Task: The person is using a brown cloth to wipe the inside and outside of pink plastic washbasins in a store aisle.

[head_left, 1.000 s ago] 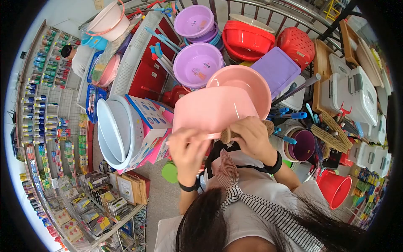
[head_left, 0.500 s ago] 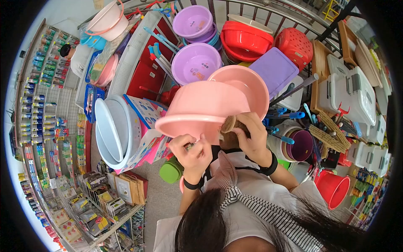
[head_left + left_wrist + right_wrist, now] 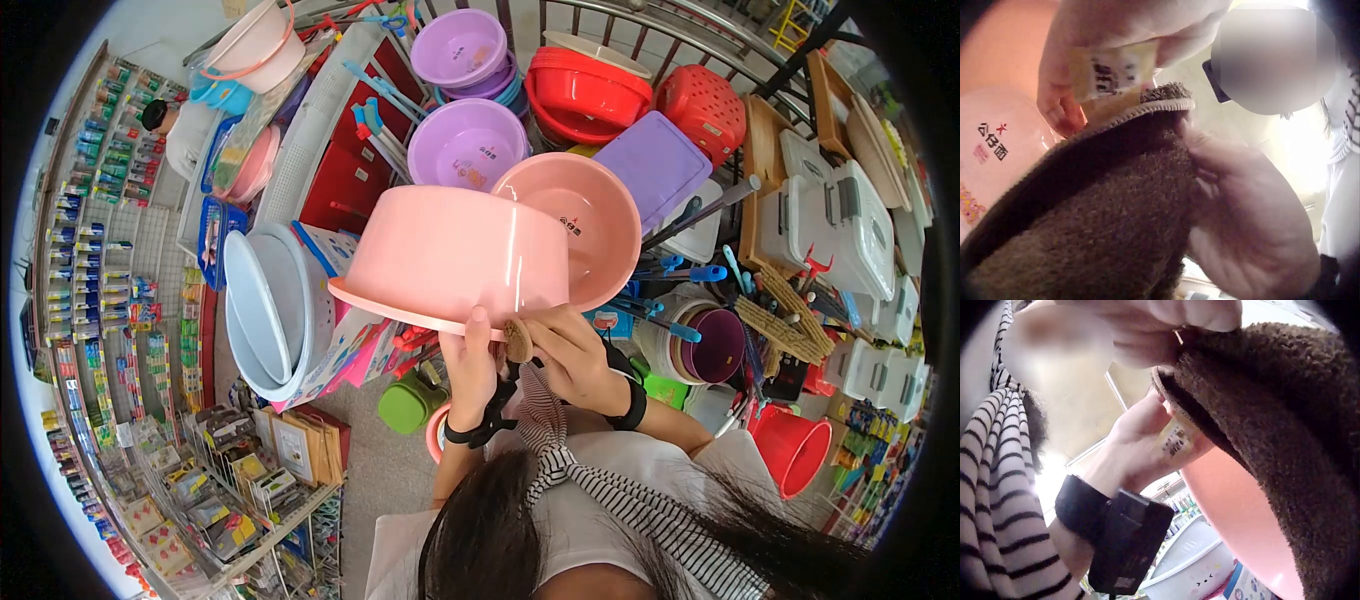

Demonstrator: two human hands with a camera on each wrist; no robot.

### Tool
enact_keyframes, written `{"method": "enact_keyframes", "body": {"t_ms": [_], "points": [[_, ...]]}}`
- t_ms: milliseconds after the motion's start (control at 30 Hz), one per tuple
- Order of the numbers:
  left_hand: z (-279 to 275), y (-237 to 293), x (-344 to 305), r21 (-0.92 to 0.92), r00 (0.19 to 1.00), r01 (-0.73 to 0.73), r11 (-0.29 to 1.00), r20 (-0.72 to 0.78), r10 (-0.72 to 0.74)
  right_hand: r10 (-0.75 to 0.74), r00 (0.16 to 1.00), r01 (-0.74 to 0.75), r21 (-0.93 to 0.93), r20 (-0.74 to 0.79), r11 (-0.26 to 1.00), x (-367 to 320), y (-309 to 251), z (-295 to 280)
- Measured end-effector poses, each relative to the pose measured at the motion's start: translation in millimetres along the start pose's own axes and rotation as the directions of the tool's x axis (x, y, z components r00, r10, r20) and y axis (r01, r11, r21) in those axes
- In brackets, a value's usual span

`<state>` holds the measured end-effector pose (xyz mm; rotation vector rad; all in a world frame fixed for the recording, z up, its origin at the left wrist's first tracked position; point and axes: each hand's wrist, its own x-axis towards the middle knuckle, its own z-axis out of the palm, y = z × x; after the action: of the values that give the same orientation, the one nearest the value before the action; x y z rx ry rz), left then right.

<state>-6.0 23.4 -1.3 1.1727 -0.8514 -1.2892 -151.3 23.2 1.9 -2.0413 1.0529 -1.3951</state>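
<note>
A pink plastic basin [image 3: 450, 245] is tilted bottom-up before the person, its rim toward the hands. At that rim is the left hand [image 3: 468, 375], thumb raised against the outer wall and fingers hidden behind. A small yellowish packet with dark characters [image 3: 1113, 78] lies against the left palm in both wrist views. My right hand [image 3: 572, 362] pinches a brown plush cloth [image 3: 1260, 419] close to the rim and the left hand. In the left wrist view the cloth's pale stitched edge stands between the two hands.
Another pink basin [image 3: 590, 225] stands behind the tilted one, near purple basins [image 3: 468, 145] and a purple lid [image 3: 655, 170]. Pale blue tubs [image 3: 265, 320] stand at left, and a green stool-like item [image 3: 405, 402] below. Mop handles [image 3: 690, 270] jut out at right.
The pink basin has shifted left and its rim has swung lower. The left hand has come from below the rim to grip it. The right hand has moved left and down with the cloth.
</note>
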Motion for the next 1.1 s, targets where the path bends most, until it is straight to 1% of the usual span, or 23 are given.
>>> {"method": "enact_keyframes", "body": {"t_ms": [33,100,133,200,233,267,300,333,367,400,467,500,567,600,667,700,733,800,900,933,967,1000,1100], "points": [[1.6,-0.7,2.4,-0.001,1.000,0.001,1.000,0.003,-0.001,0.001,1.000,-0.001,-0.003,-0.001,1.000,-1.1,0.8,-0.6],[2.6,-2.8,5.5,-0.047,0.994,-0.057,0.997,-0.094,0.053,0.128,0.991,-0.131,0.125,0.032,0.983,-4.3,2.9,-2.9],[-3.1,-6.3,5.9,-0.046,0.994,-0.058,0.997,-0.097,0.053,0.127,0.991,-0.131,0.127,0.034,0.983,-6.4,4.5,-4.2],[-19.2,-9.7,7.4,0.134,0.995,-0.066,0.989,-0.062,0.075,0.200,0.978,-0.194,0.108,-0.053,0.975,-11.6,9.2,-10.5],[-23.4,-6.3,8.0,0.133,0.995,-0.067,0.989,-0.066,0.076,0.273,0.954,-0.257,0.134,-0.122,0.957,-13.0,11.3,-14.7],[-25.6,-0.9,8.4,0.007,0.993,-0.071,0.997,-0.093,0.072,0.208,0.964,-0.205,0.036,-0.167,0.978,-10.5,12.1,-16.7],[-28.5,3.9,9.6,-0.119,0.990,-0.080,0.990,-0.124,0.065,0.500,0.834,-0.425,0.304,-0.233,0.852,-16.8,22.3,-27.3],[-34.0,5.6,10.7,-0.141,0.988,-0.129,0.982,-0.105,0.115,0.557,0.783,-0.426,0.414,-0.276,0.804,-12.6,25.7,-36.6],[-33.2,10.1,10.6,-0.170,0.984,-0.155,0.973,-0.111,0.137,0.367,0.816,-0.361,0.102,-0.447,0.927,-19.0,38.6,-31.7],[-33.9,15.8,8.1,-0.194,0.978,-0.183,0.964,-0.130,0.160,0.450,0.732,-0.333,0.307,-0.512,0.892,-20.1,58.5,-49.3],[-39.5,19.6,6.8,-0.128,0.979,-0.170,0.977,-0.138,0.153,0.456,0.723,-0.250,0.418,-0.520,0.873,-17.8,60.9,-57.0],[-41.5,19.8,4.3,-0.063,0.979,-0.152,0.986,-0.145,0.142,0.461,0.723,-0.255,0.420,-0.515,0.871,-11.4,54.6,-60.4],[-41.8,18.9,3.4,-0.087,0.980,-0.153,0.984,-0.142,0.140,0.355,0.786,-0.220,0.307,-0.506,0.926,13.0,35.4,-65.6],[-41.8,19.0,3.8,-0.112,0.982,-0.152,0.982,-0.132,0.136,0.242,0.843,-0.206,0.128,-0.480,0.970,24.7,29.2,-57.4],[-36.3,16.5,3.2,-0.127,0.976,-0.143,0.982,-0.185,0.118,0.302,0.831,-0.191,0.270,-0.467,0.944,36.1,17.0,-48.4],[-33.4,15.0,2.6,-0.142,0.968,-0.131,0.981,-0.233,0.096,0.237,0.932,-0.256,-0.038,-0.273,0.966,49.7,3.5,-47.4],[-31.3,12.9,1.7,-0.141,0.968,-0.129,0.982,-0.232,0.094,0.216,0.951,-0.236,-0.069,-0.222,0.969,55.6,3.6,-42.9],[-27.9,8.7,1.2,-0.130,0.980,-0.107,0.986,-0.183,0.082,0.027,0.983,-0.051,-0.129,-0.179,0.990,63.8,7.0,-27.9],[-21.2,9.9,-1.1,-0.096,0.985,-0.083,0.992,-0.162,0.067,-0.039,0.998,0.027,-0.244,-0.048,0.969,70.9,-6.0,-15.3],[-19.7,9.6,-1.3,-0.078,0.988,-0.072,0.994,-0.144,0.060,-0.039,0.998,0.026,-0.248,-0.049,0.969,66.9,-3.7,-10.5],[-17.5,8.9,0.6,-0.006,0.977,-0.134,0.991,-0.170,0.131,-0.061,0.998,0.056,-0.272,-0.010,0.961,59.9,2.9,-3.7],[-16.9,10.2,1.3,-0.006,0.977,-0.134,0.991,-0.170,0.131,-0.083,0.996,0.089,-0.287,0.033,0.954,54.4,6.2,2.0],[-17.8,13.2,3.2,-0.031,0.964,-0.156,0.987,-0.221,0.145,-0.116,0.985,0.140,-0.198,0.128,0.970,37.5,-2.7,8.0]]}}
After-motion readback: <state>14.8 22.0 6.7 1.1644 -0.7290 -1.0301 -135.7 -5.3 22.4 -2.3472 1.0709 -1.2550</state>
